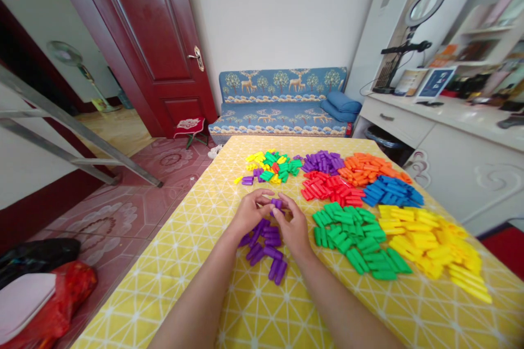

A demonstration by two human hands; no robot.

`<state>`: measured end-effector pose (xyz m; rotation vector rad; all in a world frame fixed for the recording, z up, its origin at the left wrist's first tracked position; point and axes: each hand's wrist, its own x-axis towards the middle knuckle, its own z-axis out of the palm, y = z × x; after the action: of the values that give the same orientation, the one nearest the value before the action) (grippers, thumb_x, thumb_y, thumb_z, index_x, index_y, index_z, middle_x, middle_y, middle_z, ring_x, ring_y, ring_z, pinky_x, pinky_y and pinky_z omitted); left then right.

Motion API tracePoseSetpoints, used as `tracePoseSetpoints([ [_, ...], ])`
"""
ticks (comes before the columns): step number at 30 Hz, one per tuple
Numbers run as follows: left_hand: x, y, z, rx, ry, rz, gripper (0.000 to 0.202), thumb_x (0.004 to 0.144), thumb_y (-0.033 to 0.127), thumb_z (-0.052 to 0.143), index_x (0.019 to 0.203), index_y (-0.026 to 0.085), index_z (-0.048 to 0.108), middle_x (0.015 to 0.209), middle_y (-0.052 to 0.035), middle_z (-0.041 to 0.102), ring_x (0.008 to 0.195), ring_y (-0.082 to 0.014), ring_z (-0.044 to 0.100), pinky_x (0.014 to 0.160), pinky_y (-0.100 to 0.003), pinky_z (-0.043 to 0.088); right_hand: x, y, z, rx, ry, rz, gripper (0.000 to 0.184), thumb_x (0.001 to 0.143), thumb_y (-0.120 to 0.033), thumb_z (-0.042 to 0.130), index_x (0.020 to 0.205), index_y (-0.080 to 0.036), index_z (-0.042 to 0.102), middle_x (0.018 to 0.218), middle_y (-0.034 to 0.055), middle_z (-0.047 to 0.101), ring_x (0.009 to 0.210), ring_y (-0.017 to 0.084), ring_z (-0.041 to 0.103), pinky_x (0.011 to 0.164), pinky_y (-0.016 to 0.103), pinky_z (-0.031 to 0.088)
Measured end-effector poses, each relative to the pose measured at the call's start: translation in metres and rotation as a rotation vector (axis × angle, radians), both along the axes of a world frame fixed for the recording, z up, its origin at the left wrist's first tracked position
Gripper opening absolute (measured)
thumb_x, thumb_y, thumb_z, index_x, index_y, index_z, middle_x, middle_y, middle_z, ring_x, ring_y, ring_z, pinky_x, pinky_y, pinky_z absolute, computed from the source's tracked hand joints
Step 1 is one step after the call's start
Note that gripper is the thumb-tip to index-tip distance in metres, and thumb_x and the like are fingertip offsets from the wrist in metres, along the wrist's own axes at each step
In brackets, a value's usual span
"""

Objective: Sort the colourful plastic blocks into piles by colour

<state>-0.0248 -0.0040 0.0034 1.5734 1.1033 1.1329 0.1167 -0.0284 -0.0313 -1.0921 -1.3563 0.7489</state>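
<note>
My left hand [250,211] and my right hand [291,226] meet over a small heap of purple plastic pieces [268,253] on the yellow patterned tablecloth [196,262]. Between the fingertips of both hands sits one purple piece [277,204], pinched from each side. Beyond the hands lie sorted piles: a mixed pile [273,166], purple [323,162], orange [370,167], red [331,188], blue [393,191], green [356,234] and yellow [429,240].
A blue patterned sofa [282,103] stands behind the table. The red door [151,38] is at left, with a small red stool [189,126] by it. A white desk [450,131] with a ring light [426,5] runs along the right. Red and black bags [49,289] lie on the floor.
</note>
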Motion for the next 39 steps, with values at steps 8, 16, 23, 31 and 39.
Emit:
tracePoseSetpoints([
  [8, 0.006, -0.005, -0.009, 0.116, 0.147, 0.115, 0.021, 0.078, 0.027, 0.063, 0.096, 0.016, 0.066, 0.074, -0.0042, 0.07, 0.067, -0.0162, 0.064, 0.064, -0.026, 0.049, 0.002, -0.003, 0.006, -0.035, 0.04, -0.073, 0.025, 0.079, -0.031, 0.06, 0.1, -0.019, 0.067, 0.091, 0.0045, 0.07, 0.079, 0.019, 0.062, 0.071, 0.03, 0.049],
  [16, 0.017, -0.021, 0.007, 0.396, 0.543, -0.149, 0.018, 0.076, 0.019, 0.062, 0.088, 0.026, 0.075, 0.102, -0.0043, 0.07, 0.098, -0.0217, 0.06, 0.091, -0.034, 0.043, 0.006, -0.008, 0.011, 0.024, 0.184, -0.221, 0.031, 0.084, -0.038, 0.057, 0.107, -0.018, 0.059, 0.094, 0.0057, 0.066, 0.08, 0.018, 0.061, 0.071, 0.03, 0.049],
  [23, 0.017, -0.018, 0.0, 0.371, 0.809, 0.007, 0.022, 0.077, 0.022, 0.061, 0.093, 0.027, 0.075, 0.103, -0.0049, 0.07, 0.098, -0.025, 0.058, 0.09, -0.038, 0.04, 0.008, -0.006, 0.007, 0.027, 0.203, -0.193, 0.034, 0.084, -0.036, 0.056, 0.112, -0.017, 0.057, 0.099, 0.007, 0.066, 0.085, 0.018, 0.062, 0.078, 0.033, 0.049],
  [31, 0.002, -0.005, -0.009, 0.279, 0.837, 0.291, 0.019, 0.08, 0.029, 0.06, 0.091, 0.024, 0.074, 0.099, -0.0074, 0.068, 0.095, -0.0239, 0.058, 0.087, -0.036, 0.041, 0.004, -0.009, 0.016, -0.026, 0.189, -0.121, 0.032, 0.081, -0.033, 0.058, 0.11, -0.018, 0.058, 0.097, 0.0071, 0.068, 0.082, 0.018, 0.063, 0.07, 0.031, 0.05],
  [39, 0.001, 0.001, -0.014, 0.241, 0.795, 0.236, 0.019, 0.08, 0.027, 0.06, 0.091, 0.03, 0.075, 0.109, -0.0026, 0.067, 0.101, -0.0246, 0.057, 0.09, -0.038, 0.039, 0.039, 0.031, 0.036, 0.005, 0.291, -0.157, 0.028, 0.077, -0.039, 0.063, 0.094, -0.017, 0.064, 0.079, 0.0038, 0.067, 0.066, 0.014, 0.06, 0.054, 0.025, 0.045],
])
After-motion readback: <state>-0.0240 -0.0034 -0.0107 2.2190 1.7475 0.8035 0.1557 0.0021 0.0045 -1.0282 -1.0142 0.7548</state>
